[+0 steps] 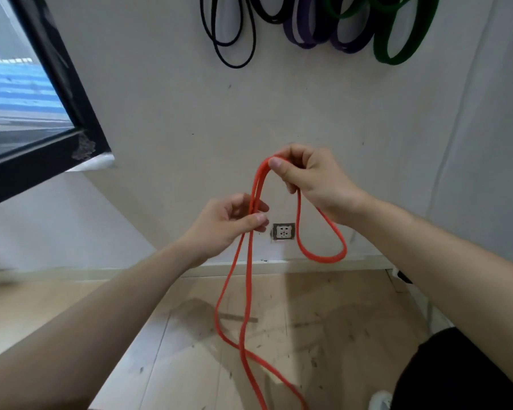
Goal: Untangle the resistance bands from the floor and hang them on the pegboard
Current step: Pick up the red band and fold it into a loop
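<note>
A pale wall [279, 113] fills the far side, above a wooden floor [323, 335], with a black-framed window [18, 93] at the left. High on the wall hang black bands [234, 54], purple bands [305, 39] and a green band [397, 54]. An orange-red resistance band [243, 291] is held in the air before the wall. The right hand [314, 179] pinches its top bend, and the left hand [225, 223], lower, has its fingers [255, 218] clamped on two strands. A short loop hangs under the right hand, and the long strands fall toward the near floor. A wall socket [283, 231] sits between the hands.
</note>
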{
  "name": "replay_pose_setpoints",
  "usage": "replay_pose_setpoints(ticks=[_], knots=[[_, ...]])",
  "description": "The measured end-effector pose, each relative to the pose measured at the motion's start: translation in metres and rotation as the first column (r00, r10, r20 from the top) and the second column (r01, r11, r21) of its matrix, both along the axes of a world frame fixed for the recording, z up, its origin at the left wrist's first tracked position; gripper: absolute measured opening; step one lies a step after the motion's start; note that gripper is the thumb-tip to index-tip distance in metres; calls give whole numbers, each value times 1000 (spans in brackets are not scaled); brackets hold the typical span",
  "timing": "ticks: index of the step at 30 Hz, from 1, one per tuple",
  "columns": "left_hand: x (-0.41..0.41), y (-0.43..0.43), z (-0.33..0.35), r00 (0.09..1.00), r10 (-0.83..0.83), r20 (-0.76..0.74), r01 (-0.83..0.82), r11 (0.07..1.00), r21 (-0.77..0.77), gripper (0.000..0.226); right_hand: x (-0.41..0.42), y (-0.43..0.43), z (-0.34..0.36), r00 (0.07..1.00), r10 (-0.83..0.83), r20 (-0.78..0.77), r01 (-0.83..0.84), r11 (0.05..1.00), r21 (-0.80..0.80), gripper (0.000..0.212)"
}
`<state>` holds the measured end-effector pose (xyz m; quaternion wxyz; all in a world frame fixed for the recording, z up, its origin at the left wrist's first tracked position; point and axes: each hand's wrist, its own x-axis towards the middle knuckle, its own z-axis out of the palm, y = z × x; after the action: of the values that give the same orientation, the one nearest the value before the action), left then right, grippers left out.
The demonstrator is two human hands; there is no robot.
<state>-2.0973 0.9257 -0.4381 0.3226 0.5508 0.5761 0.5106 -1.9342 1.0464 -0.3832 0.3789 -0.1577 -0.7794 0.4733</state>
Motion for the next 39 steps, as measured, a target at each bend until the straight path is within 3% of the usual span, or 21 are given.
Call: replay_pose_setpoints(ticks=[4, 8, 16, 20, 23, 27, 30, 34, 39], knots=[[4, -3, -13, 998, -58, -8, 57, 994, -97, 10, 8, 3, 22, 973, -128, -190, 120, 991, -55, 18], [5, -1, -15, 999, -35, 41, 39, 994, -102, 13, 25, 17, 35, 929, -249, -275, 226, 968, -112, 17], [4, 4, -20, 993, 69, 94, -58, 992, -112, 15, 37, 51, 16, 902, -349, -255, 299, 930, -216, 21], [-4, 6, -18, 954, 198, 224, -194, 980, -40, 18, 45, 70, -5, 957, -257, -134, 218, 943, -253, 14], [-13, 6, -8, 925, 264, 275, -277, 961, 9, 18, 55, 79, -22, 986, -133, 96, 148, 974, -171, 8], [-17, 1, 6, 925, 275, 264, -313, 942, 117, 23, 63, 83, -40, 880, -5, 476, 26, 999, -39, 11], [-11, 1, 13, 938, 254, 236, -299, 937, 181, 12, 58, 74, -52, 798, 70, 599, -56, 998, -42, 7], [-1, 3, 21, 952, 241, 190, -284, 927, 245, 16, 41, 55, -58, 803, 161, 574, -128, 987, -97, 9], [7, 3, 21, 977, 200, 72, -212, 942, 259, 13, 15, 25, -38, 923, 260, 284, -202, 955, -217, 11]])
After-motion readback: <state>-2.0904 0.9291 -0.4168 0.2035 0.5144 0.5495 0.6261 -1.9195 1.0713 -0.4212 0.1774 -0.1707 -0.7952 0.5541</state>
